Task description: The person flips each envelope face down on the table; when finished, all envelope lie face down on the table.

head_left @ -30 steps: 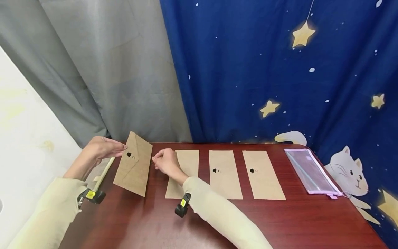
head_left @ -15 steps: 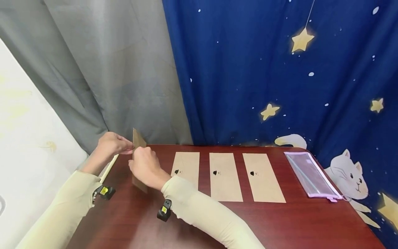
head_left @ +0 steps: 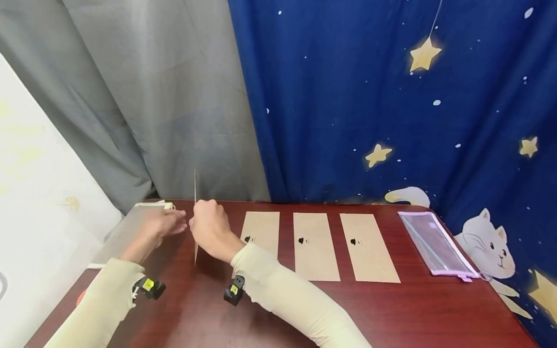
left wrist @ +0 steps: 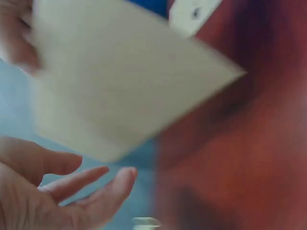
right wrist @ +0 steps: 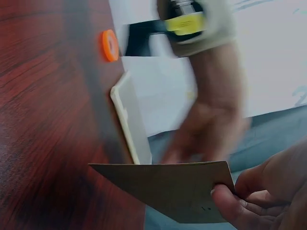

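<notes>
My right hand (head_left: 213, 229) pinches a brown kraft-paper envelope (head_left: 195, 186), which stands on edge above the table and appears as a thin line in the head view. In the right wrist view the thumb presses the envelope (right wrist: 168, 184) near its far edge. Beside it on the left, my left hand (head_left: 162, 224) is blurred, and its fingers are apart from the paper. The left wrist view has the envelope's plain face (left wrist: 110, 72) above the relaxed fingers of the left hand (left wrist: 72, 191), which hold nothing. Farther right lie three more envelopes (head_left: 315, 251) in a row, each with a small black hat print.
A pale, cream-edged pouch (head_left: 115, 237) lies at the table's left, partly behind the left arm. An orange ring (right wrist: 110, 46) sits near it. A lilac zip pouch (head_left: 435, 244) rests at the right edge. Curtains hang behind the dark red table (head_left: 391, 309).
The envelope has turned from showing its flap to edge-on. My right hand has moved left and taken hold of it; my left hand has let go and drawn back slightly.
</notes>
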`<state>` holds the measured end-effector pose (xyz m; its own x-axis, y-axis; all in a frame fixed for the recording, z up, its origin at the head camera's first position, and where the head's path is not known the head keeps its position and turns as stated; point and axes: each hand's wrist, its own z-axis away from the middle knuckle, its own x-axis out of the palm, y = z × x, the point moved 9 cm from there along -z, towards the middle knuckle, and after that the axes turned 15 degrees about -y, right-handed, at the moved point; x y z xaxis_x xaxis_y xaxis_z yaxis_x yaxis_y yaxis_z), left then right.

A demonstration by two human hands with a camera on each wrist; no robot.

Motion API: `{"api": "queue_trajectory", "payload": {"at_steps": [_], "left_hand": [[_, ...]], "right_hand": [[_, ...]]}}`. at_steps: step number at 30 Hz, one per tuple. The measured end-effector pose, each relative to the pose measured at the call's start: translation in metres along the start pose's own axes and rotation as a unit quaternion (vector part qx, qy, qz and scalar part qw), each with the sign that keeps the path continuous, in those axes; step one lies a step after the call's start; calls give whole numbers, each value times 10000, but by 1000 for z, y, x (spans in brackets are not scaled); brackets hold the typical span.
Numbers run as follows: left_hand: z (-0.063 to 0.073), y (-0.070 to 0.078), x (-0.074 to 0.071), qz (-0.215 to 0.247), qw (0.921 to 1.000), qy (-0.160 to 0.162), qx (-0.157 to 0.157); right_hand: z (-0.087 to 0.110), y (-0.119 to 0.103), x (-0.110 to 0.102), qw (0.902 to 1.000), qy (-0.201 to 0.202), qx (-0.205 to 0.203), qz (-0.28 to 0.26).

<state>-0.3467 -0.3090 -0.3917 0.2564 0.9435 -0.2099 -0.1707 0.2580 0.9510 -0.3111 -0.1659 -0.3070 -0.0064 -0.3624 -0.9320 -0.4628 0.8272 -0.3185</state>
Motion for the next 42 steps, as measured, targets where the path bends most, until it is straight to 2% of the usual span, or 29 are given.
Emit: {"api": "queue_trajectory", "payload": {"at_steps": [1,3,5,7,10,14,17,21,22,27,32,35,39,42], "left_hand": [[-4,-13,3,444,9986,-262,-131],[-9,-32,10,1299,9886,-680,-332],[-12,-43,13,1824,9796,-768,-345],[-14,-47,13,2024,9762,-724,-283],[-14,-46,10,2096,9751,-702,-165],[-9,-40,2,2241,9716,-765,37],[-4,-37,-6,2221,9723,-719,127],[0,-33,-14,1974,9788,-524,174],[1,-32,-15,1909,9803,-464,205],[5,-23,-20,1516,9876,25,409],[4,-17,-25,358,9970,616,307],[0,-19,-24,-338,9964,742,248],[-3,-27,-24,-979,9922,761,160],[-3,-35,-24,-1342,9872,854,65]], "right_hand": [[0,1,-1,10000,-19,38,-76],[-1,3,-2,9997,-81,90,-234],[-1,6,-2,9990,-148,116,-417],[-1,10,-4,9975,-187,149,-660],[1,16,-8,9928,-267,57,-1167],[2,26,-9,9740,-517,-22,-2206],[1,35,-9,9601,-589,84,-2734],[-3,50,-4,9494,-500,303,-3086],[-3,54,-2,9440,-466,367,-3245],[-4,70,11,9310,-214,530,-3605],[-6,82,30,9394,-79,676,-3360],[-5,87,47,9383,-172,863,-3343],[-1,88,70,9305,-467,1108,-3460],[1,88,84,9363,-700,1210,-3222]]}}
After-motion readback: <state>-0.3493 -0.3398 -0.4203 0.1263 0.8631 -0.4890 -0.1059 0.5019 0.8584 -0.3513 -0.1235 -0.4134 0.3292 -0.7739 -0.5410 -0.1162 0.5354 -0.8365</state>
